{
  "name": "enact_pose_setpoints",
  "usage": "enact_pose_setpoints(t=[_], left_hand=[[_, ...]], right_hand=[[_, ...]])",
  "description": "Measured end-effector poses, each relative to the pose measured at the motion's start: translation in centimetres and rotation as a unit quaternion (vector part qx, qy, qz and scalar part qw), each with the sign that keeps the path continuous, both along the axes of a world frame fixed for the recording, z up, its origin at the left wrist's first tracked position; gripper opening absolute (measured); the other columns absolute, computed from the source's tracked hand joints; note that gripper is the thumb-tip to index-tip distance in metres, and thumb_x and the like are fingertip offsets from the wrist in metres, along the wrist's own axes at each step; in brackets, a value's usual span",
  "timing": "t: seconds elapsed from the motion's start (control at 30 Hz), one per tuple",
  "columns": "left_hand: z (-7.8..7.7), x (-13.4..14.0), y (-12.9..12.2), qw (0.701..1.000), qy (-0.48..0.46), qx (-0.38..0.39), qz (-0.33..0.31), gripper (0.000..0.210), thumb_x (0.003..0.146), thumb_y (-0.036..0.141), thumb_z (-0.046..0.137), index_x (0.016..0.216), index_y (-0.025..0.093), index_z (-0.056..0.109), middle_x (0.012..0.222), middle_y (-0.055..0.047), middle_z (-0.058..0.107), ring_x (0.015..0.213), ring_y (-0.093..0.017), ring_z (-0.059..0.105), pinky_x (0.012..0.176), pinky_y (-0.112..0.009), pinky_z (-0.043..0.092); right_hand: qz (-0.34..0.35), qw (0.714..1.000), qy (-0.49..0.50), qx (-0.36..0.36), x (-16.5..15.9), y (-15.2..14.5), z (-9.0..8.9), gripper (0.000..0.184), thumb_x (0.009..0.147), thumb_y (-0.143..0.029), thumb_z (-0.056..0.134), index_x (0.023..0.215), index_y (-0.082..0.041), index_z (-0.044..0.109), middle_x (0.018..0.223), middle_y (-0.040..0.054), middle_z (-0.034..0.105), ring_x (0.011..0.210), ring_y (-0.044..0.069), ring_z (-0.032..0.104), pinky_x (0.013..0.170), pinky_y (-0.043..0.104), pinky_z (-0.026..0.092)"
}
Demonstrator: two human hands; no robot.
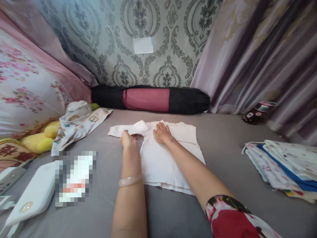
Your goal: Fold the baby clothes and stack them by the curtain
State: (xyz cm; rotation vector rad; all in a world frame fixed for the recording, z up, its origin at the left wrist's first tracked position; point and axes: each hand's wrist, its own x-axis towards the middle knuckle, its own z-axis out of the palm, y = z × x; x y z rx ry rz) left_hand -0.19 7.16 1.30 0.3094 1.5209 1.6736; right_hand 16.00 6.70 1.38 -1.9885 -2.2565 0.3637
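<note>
A small white long-sleeved shirt (160,168) lies spread on the grey bed sheet. Its left sleeve (116,131) stretches out to the side, while the right sleeve (184,134) looks folded over the body. My left hand (127,139) has its fingers closed on the lower edge of the outstretched sleeve; a pale bangle (130,180) circles that wrist. Flat on the upper part of the shirt, near the collar, rests my right hand (162,133) with its fingers extended.
A black and pink bolster-shaped roll (146,99) lies along the wall. Folded clothes (284,165) are stacked at right, below a dark bottle (259,113). At left are a patterned cloth (76,124), yellow plush toy (39,142), white power bank (34,195) and power strip (11,178).
</note>
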Motion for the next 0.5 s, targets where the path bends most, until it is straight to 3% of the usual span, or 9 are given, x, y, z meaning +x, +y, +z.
enact_pose_setpoints(t=[0.03,0.1,0.37,0.5], left_hand=[[0.2,0.2,-0.1,0.996,-0.08,-0.016,0.03,0.007,0.083,0.02,0.044,0.09,0.02,0.046,0.078,-0.001,0.059,0.08,-0.014,0.067,0.069,-0.023,0.055],[0.6,0.5,-0.3,0.988,-0.145,-0.007,0.051,0.007,0.082,0.018,0.048,0.089,0.019,0.046,0.08,-0.001,0.059,0.081,-0.013,0.066,0.069,-0.021,0.054],[0.6,-0.8,0.4,0.97,-0.229,0.081,0.028,0.007,0.085,0.015,0.047,0.088,0.019,0.052,0.088,-0.003,0.064,0.092,-0.013,0.066,0.076,-0.018,0.054],[0.9,-1.7,0.5,0.954,-0.28,0.109,0.021,0.009,0.086,0.02,0.051,0.093,0.019,0.057,0.09,-0.003,0.067,0.095,-0.013,0.066,0.079,-0.02,0.054]], right_hand=[[-0.005,1.0,0.002,-0.003,-0.1,0.4,0.1,0.063,0.098,-0.039,0.02,0.149,-0.003,0.025,0.158,0.0144,0.017,0.146,0.025,0.01,0.117,0.044,0.005],[-0.015,1.0,0.01,-0.007,-0.3,1.1,0.1,0.065,0.099,-0.042,0.017,0.149,-0.003,0.025,0.158,0.014,0.017,0.146,0.025,0.009,0.117,0.045,0.006],[-0.027,0.999,0.019,0.038,-0.6,1.9,-0.8,0.063,0.099,-0.042,0.025,0.147,-0.002,0.029,0.157,0.0165,0.021,0.145,0.028,0.013,0.115,0.048,0.009],[0.029,0.996,0.03,0.083,-0.6,1.3,-1.2,0.049,0.099,-0.028,0.028,0.142,-0.007,0.04,0.153,0.0142,0.033,0.142,0.024,0.022,0.116,0.043,0.011]])
